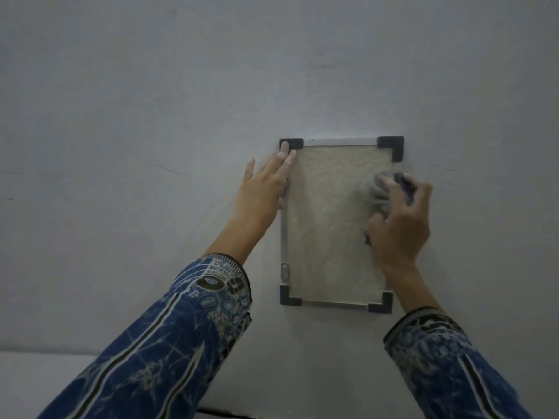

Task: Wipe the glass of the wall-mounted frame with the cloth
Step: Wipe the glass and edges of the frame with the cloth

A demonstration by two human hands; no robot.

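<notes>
Pale grey wall filled nearly the whole view. Both my sleeves were blue patterned fabric, reaching up from below. The frame hung on the wall right of centre, upright rectangle, thin metal edges, dark corner pieces. Its glass showed a beige textured sheet behind it. My left hand lay flat and spread against the frame's left edge, fingertips touching the top-left corner piece, thumb out over the wall. My right hand was curled around the cloth, a bunched grey wad with a bit of purple, pressed on the glass near the upper right side, just below the top-right corner piece. A small metal clip sat on the frame's lower left edge.
</notes>
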